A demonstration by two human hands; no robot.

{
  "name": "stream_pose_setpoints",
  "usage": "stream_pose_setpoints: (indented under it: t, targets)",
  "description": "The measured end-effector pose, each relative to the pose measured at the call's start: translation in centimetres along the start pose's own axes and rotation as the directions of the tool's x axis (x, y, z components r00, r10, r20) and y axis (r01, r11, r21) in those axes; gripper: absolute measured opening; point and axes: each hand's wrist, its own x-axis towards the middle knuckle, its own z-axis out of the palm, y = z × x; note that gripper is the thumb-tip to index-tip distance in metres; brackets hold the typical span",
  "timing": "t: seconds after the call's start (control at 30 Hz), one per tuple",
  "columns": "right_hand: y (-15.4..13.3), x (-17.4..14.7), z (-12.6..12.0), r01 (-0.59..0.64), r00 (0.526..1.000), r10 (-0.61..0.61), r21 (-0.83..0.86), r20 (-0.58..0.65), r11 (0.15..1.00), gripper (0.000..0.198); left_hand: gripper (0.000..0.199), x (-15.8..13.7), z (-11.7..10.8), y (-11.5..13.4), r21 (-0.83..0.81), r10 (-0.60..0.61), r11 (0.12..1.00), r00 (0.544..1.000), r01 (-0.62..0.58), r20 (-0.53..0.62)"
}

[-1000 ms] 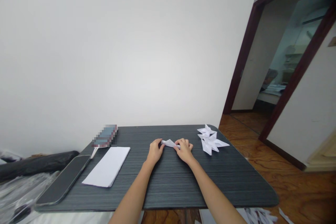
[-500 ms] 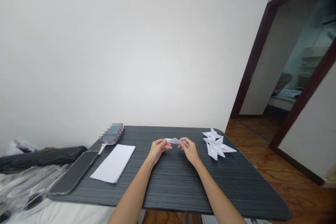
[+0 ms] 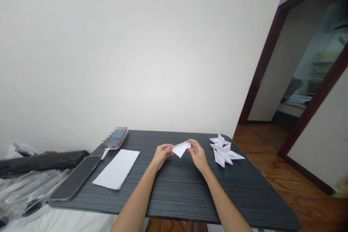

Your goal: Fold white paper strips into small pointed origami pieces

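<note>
Between my two hands is a folded piece of white paper (image 3: 181, 149), held above the dark table (image 3: 187, 188). A broad triangular face of it shows, its point toward me. My left hand (image 3: 162, 155) pinches the left corner with thumb and fingers. On the other side my right hand (image 3: 197, 154) grips the right corner, its fingers partly behind the paper. Several folded white paper pieces (image 3: 224, 150) with sharp points lie in a cluster to the right of my right hand.
A stack of white paper sheets (image 3: 116, 169) lies left of my arms. Beyond it are a black phone (image 3: 76, 178) at the table's left edge and a blurred-out packet-like item (image 3: 115, 139). A white wall (image 3: 168, 50) stands behind the table; a doorway (image 3: 288, 65) is at right.
The folded paper has turned from a thin, edge-on strip to showing a wide triangular face. My right hand has risen slightly, and both hands keep hold of the paper.
</note>
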Motion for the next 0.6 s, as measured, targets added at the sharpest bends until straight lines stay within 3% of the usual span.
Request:
stream_pose_setpoints:
  t: [0.07,0.2,0.6]
  targets:
    - [0.0,0.2,-0.5,-0.046,0.998,0.049,0.080,-0.040,0.996,0.031,0.017,0.0,-0.1,0.1,0.003,0.007,1.000,1.000,-0.007,0.002]
    - [0.3,0.4,-1.3,-0.125,0.992,0.124,0.094,0.014,0.988,0.021,0.018,0.0,-0.3,0.1,0.024,-0.008,1.000,0.999,0.008,0.031]
    - [0.1,0.1,-0.9,-0.186,0.982,0.181,0.112,0.056,0.976,0.021,0.022,0.2,-0.4,-0.3,0.140,0.050,0.988,0.997,-0.057,0.055]
